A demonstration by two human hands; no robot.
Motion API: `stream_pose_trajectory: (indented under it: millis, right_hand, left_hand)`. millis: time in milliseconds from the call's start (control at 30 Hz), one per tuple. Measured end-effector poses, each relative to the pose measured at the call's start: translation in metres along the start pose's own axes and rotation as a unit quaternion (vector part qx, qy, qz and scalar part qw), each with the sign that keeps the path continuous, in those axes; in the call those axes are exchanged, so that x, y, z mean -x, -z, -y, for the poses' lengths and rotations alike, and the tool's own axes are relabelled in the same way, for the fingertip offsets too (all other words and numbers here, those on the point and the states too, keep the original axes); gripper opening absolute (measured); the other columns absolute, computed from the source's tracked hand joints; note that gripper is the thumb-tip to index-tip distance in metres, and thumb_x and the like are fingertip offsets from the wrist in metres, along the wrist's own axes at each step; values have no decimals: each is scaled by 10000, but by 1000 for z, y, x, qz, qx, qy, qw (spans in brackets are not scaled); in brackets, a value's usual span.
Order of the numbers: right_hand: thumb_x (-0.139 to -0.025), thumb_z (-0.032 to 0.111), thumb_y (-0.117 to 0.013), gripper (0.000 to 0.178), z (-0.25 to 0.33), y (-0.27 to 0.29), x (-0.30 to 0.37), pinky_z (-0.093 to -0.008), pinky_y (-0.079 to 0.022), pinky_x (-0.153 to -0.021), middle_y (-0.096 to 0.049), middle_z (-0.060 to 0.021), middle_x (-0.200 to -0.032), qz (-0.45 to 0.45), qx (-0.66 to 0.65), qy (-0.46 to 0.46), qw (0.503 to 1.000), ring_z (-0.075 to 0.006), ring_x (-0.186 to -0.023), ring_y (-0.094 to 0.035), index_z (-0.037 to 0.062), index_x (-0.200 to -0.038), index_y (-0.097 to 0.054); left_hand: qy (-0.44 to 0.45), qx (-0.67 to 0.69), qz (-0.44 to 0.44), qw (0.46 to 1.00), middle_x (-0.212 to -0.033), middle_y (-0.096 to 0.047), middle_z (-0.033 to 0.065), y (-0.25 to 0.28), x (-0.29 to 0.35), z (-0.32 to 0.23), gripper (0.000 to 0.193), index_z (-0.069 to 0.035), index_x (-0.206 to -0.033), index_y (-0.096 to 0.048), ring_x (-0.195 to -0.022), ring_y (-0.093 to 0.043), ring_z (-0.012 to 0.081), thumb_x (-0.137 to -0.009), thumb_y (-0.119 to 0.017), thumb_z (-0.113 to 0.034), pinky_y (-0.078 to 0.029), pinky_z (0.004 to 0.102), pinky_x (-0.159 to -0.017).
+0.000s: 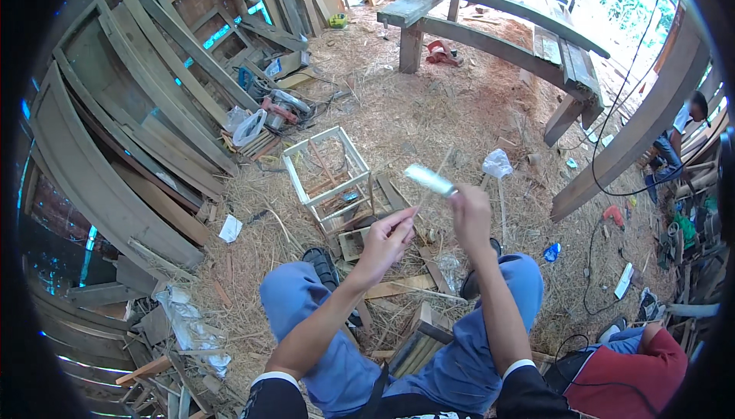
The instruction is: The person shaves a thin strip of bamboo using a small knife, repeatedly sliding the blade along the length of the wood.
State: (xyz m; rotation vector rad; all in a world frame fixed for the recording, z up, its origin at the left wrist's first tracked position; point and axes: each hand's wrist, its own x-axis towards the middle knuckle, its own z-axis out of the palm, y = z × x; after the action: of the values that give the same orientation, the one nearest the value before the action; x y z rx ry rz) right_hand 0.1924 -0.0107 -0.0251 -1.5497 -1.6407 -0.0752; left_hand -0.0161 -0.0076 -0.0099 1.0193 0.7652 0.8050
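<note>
Both my forearms reach forward over my knees. In my right hand [470, 216] is a knife, gripped near its handle, its broad shiny blade [429, 179] pointing left and slightly away from me. My left hand [385, 243] is closed in a pinch just left of it and a little nearer to me. A thin pale stick [442, 162] runs up past the blade from the left fingertips and seems to be held in them. Beyond my left hand stands a small open wooden frame [341, 142] with pale painted edges.
Wood shavings and offcuts cover the ground. Old doors and boards [99, 181] lean along the left, with a circular saw [282, 109] beside them. A heavy bench [505, 44] stands far right. A person in red [628, 369] sits close at right; another person [670, 147] is farther back.
</note>
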Motion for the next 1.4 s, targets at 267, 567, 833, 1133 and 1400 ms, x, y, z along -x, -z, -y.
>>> stream_pose_trajectory:
  millis: [267, 567, 833, 1133, 1400]
  right_hand:
    - [-972, 190, -542, 166, 16, -1, 9, -434, -425, -807, -591, -127, -833, 75, 12, 110, 991, -338, -885, -576, 44, -952, -619]
    - [-978, 202, -535, 201, 14, -1, 8, -449, -415, -782, -603, -155, -846, 74, -33, 140, 987, -342, -841, -566, 30, -1011, -634]
    - [-979, 223, -534, 221, 16, 5, 15, -433, -418, -824, -598, -141, -814, 112, -9, 125, 986, -338, -837, -570, 30, -992, -641]
    - [-931, 177, -572, 167, 2, 1, 13, -443, -423, -810, -614, -155, -834, 6, -11, 37, 999, -355, -851, -583, 29, -950, -645]
    - [-890, 100, -598, 163, -5, -1, 17, -456, -435, -833, -651, -170, -915, 19, -24, 73, 997, -383, -896, -588, 14, -1018, -652]
  left_hand:
    - [21, -7, -34, 999, -756, -502, -44, 3, -3, 7, 322, -30, -1314, -578, -485, -330, -11, -1036, -534, -187, -235, 175, -411]
    - [6, 9, -23, 1000, -787, -512, -29, 6, -2, 5, 369, -36, -1380, -544, -479, -332, -14, -1041, -526, -180, -232, 179, -404]
    - [30, -25, -17, 999, -758, -480, -49, 7, 3, 6, 393, -40, -1421, -520, -519, -340, 5, -1045, -495, -155, -277, 182, -436]
    - [8, -14, -5, 1000, -754, -497, -40, 3, -2, 12, 314, -25, -1311, -577, -480, -325, -7, -1047, -515, -182, -244, 177, -408]
    - [16, 0, 1, 1000, -748, -492, -44, -2, -3, 9, 289, -21, -1280, -593, -493, -331, -4, -1046, -514, -171, -241, 177, -415]
